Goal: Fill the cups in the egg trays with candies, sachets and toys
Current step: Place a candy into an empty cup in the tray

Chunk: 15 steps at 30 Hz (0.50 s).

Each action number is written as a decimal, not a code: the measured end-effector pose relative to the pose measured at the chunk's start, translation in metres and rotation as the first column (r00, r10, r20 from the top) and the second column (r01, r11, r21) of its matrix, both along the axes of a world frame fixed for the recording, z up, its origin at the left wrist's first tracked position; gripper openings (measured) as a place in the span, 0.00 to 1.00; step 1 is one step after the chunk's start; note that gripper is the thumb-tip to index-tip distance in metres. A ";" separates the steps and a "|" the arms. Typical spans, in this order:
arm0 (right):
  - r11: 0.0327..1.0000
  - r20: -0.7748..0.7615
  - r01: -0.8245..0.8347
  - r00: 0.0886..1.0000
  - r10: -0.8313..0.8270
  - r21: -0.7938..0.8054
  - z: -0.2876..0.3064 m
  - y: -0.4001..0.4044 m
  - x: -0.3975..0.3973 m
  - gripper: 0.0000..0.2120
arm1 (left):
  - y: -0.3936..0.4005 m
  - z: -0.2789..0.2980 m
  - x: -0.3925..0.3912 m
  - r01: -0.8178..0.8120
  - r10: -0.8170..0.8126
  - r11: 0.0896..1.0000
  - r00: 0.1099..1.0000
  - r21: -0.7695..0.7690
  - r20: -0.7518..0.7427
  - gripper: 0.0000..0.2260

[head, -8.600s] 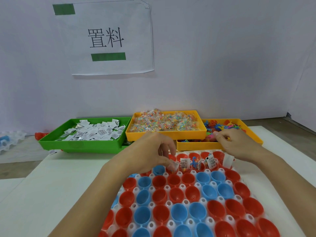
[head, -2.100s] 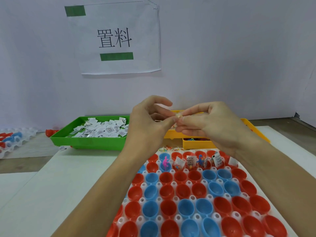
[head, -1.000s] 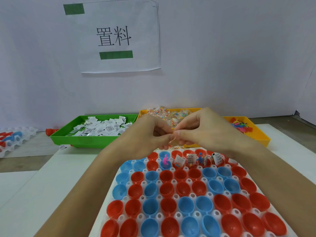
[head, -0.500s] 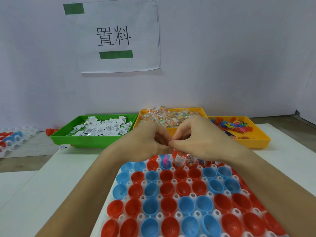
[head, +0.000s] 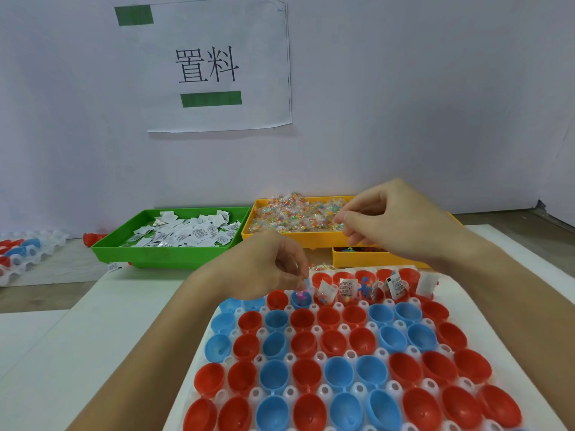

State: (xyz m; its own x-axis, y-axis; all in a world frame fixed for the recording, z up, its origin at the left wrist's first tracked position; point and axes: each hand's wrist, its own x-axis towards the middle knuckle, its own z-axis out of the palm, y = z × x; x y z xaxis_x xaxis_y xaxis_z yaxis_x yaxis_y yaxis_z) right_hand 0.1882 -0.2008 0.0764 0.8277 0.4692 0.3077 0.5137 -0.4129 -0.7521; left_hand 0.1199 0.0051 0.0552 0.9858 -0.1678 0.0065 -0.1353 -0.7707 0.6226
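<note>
The hands, joined fingertip to fingertip above the egg tray [head: 317, 329] half a second ago, are now seen parted: the left hand [head: 267, 269] is lowered to the tray's far row, the right hand [head: 392, 223] is lifted back over the yellow bin of candy packets [head: 292, 213]. The left fingers are curled together above a blue cup [head: 301, 299] in which a pink toy [head: 300, 294] stands roughly upright, its long axis near vertical; whether anything is pinched there cannot be told. A small clear candy packet [head: 339, 226] is pinched between the right thumb and forefinger, its long axis running roughly left to right. White sachets [head: 348, 287] are seen leaning on edge in the cups along the far row, long sides up, beside a blue toy [head: 363, 287]. The nearer rows of red and blue cups are shown unfilled. More sachets lie heaped in the green bin [head: 130, 253] at left, and a second yellow bin [head: 373, 259] is partly hidden by the right wrist
</note>
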 end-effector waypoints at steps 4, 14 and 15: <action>0.999 0.030 0.042 0.999 -0.041 -0.004 0.005 -0.008 0.004 0.07 | -0.002 -0.002 0.000 0.015 -0.014 1.000 0.999 0.027 -0.031 0.03; 0.998 0.045 0.053 0.998 -0.054 0.017 0.007 -0.014 0.010 0.06 | -0.006 -0.012 0.003 -0.020 0.019 0.994 1.000 0.108 0.009 0.12; 0.998 0.047 0.053 0.997 -0.054 0.019 0.007 -0.015 0.010 0.06 | -0.006 -0.013 0.003 -0.023 0.022 0.993 1.000 0.114 0.012 0.13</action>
